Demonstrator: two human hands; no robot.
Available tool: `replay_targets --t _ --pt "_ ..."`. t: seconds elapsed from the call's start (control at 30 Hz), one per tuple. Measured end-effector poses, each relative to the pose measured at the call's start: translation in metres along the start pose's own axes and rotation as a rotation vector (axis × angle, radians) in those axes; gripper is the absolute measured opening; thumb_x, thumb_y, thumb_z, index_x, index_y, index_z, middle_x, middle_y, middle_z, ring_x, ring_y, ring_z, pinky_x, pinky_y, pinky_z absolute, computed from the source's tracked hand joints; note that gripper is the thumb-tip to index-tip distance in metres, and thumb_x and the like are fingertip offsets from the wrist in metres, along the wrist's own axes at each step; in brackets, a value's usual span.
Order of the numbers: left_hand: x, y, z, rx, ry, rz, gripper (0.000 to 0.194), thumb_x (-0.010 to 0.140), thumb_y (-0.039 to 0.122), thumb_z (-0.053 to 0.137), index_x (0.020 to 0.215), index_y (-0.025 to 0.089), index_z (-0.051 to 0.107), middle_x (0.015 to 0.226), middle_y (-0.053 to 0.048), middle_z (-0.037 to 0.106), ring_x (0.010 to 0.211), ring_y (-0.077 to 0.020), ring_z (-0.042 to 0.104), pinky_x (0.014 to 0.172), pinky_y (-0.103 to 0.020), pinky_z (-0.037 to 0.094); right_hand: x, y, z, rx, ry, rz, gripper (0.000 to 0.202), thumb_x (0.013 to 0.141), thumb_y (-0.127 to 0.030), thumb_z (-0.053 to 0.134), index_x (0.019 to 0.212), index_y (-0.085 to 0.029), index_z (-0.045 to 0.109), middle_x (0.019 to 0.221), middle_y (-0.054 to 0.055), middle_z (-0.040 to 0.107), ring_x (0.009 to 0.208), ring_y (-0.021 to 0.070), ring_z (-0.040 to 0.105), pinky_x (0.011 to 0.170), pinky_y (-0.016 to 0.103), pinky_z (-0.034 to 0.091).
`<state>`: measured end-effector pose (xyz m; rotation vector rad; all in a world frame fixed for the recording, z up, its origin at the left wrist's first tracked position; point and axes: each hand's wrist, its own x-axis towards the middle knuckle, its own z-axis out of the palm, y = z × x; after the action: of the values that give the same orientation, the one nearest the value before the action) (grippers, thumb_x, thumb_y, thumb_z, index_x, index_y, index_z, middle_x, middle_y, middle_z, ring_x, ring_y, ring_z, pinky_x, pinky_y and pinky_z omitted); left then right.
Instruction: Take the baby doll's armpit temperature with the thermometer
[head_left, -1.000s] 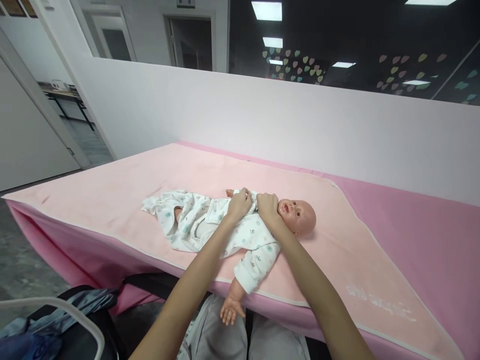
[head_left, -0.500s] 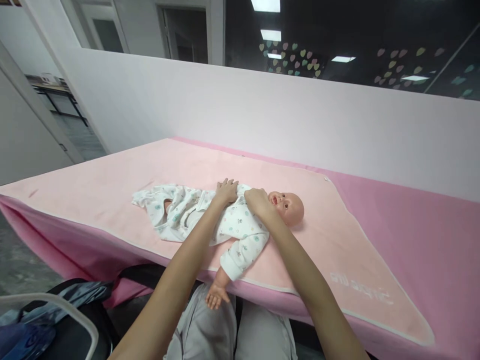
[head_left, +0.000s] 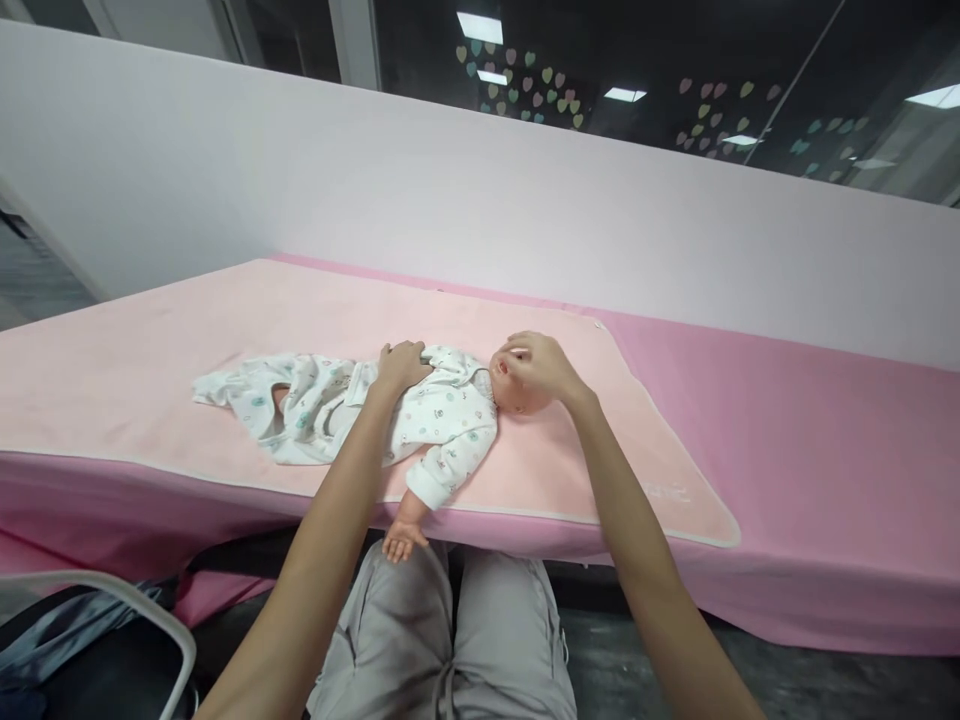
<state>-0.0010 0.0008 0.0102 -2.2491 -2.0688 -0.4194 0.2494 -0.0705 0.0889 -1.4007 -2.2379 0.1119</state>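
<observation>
A baby doll (head_left: 501, 390) lies on its back on a peach mat (head_left: 247, 310), its head to the right. It wears a white printed long-sleeved outfit (head_left: 442, 410) that covers the torso and legs. My left hand (head_left: 403, 366) rests on the chest of the outfit, fingers loosely spread, their tips partly out of sight. My right hand (head_left: 546, 364) is over the doll's head, curved and open, thumb apart from the fingers; it hides part of the face. The doll's near arm (head_left: 406, 522) hangs past the table edge, its palm showing.
A pink cover (head_left: 795, 430) lies under the mat and drapes over the table edge. Behind it stands a white partition (head_left: 450, 210) below dark glass with heart stickers. A chair with a pale curved armrest (head_left: 142, 606) holds dark cloth at lower left.
My right hand has let go of the outfit near the doll's neck and moved right, over its head. My left hand remains on the chest. The view has turned right.
</observation>
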Motion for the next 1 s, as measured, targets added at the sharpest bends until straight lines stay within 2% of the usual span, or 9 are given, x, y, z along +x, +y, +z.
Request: replay_targets --t 0.07,0.2,0.33,0.5,0.67,0.8,0.83,0.9,1.0 --pt "0.000 -0.001 -0.003 0.001 -0.050 -0.019 0.046 0.073 0.032 0.044 0.115 0.015 0.053 0.113 -0.016 0.061 0.107 -0.0310 0.053 0.094 -0.045 0.032 0.003 0.028 0.001 0.182 0.126 0.090 0.026 0.082 -0.028 0.050 0.100 -0.020 0.066 0.113 0.003 0.064 0.107 0.0145 0.055 0.094 0.025 0.038" --pt "-0.003 -0.002 -0.008 0.030 -0.118 -0.081 0.051 0.075 0.044 0.041 0.119 0.018 0.051 0.114 -0.018 0.062 0.108 -0.0348 0.053 0.091 -0.050 0.031 0.007 0.066 0.024 0.569 0.068 0.215 0.028 0.082 -0.034 0.050 0.096 -0.016 0.066 0.107 0.006 0.067 0.101 0.0151 0.059 0.090 0.026 0.043" --pt "-0.004 -0.003 -0.012 0.032 -0.179 -0.095 0.058 0.076 0.052 0.036 0.118 0.017 0.054 0.119 -0.019 0.059 0.112 -0.0361 0.051 0.095 -0.055 0.026 0.004 0.073 0.054 0.996 0.131 0.336 0.035 0.085 -0.041 0.043 0.094 -0.014 0.064 0.105 0.009 0.067 0.099 0.0165 0.061 0.089 0.027 0.046" --pt "-0.002 -0.002 -0.016 0.038 -0.283 -0.124 0.063 0.076 0.055 0.032 0.113 0.013 0.060 0.116 -0.019 0.062 0.108 -0.0361 0.054 0.097 -0.054 0.028 -0.006 0.075 0.075 1.598 -0.068 0.486 0.057 0.083 -0.062 0.032 0.105 -0.018 0.062 0.108 0.008 0.067 0.102 0.0245 0.062 0.088 0.039 0.049" --pt "-0.002 -0.001 -0.017 0.066 -0.268 -0.107 0.062 0.078 0.051 0.031 0.114 0.009 0.059 0.114 -0.021 0.062 0.104 -0.0341 0.058 0.089 -0.043 0.039 -0.010 0.077 0.080 1.757 -0.072 0.513 0.058 0.079 -0.064 0.038 0.106 -0.019 0.063 0.106 0.007 0.068 0.103 0.0262 0.062 0.090 0.040 0.049" --pt "-0.005 -0.001 -0.019 0.011 -0.288 -0.094 0.058 0.079 0.049 0.029 0.115 0.013 0.058 0.117 -0.017 0.061 0.104 -0.0310 0.058 0.084 -0.037 0.044 -0.007 0.082 0.083 1.746 -0.047 0.491 0.060 0.077 -0.066 0.039 0.103 -0.017 0.064 0.105 0.009 0.068 0.102 0.0275 0.062 0.089 0.043 0.050" --pt "-0.006 0.000 -0.019 0.001 -0.288 -0.085 0.057 0.079 0.049 0.029 0.116 0.014 0.058 0.118 -0.016 0.061 0.105 -0.0304 0.058 0.084 -0.036 0.044 -0.006 0.085 0.084 1.695 0.015 0.496 0.059 0.077 -0.066 0.041 0.102 -0.017 0.063 0.104 0.009 0.068 0.101 0.0278 0.062 0.088 0.044 0.050" --pt "-0.008 0.000 -0.020 -0.002 -0.284 -0.081 0.057 0.080 0.048 0.029 0.117 0.015 0.056 0.120 -0.015 0.060 0.107 -0.0298 0.057 0.085 -0.036 0.043 -0.004 0.092 0.083 1.475 0.308 0.483 0.053 0.075 -0.061 0.048 0.100 -0.017 0.063 0.103 0.009 0.067 0.100 0.0266 0.061 0.089 0.044 0.049" --pt "-0.007 0.000 -0.019 0.023 -0.282 -0.102 0.057 0.080 0.047 0.030 0.121 0.014 0.053 0.123 -0.016 0.058 0.109 -0.0299 0.056 0.088 -0.037 0.042 -0.006 0.098 0.080 0.916 0.783 0.246 0.042 0.077 -0.049 0.054 0.104 -0.018 0.061 0.111 0.009 0.064 0.106 0.0230 0.057 0.097 0.043 0.043"
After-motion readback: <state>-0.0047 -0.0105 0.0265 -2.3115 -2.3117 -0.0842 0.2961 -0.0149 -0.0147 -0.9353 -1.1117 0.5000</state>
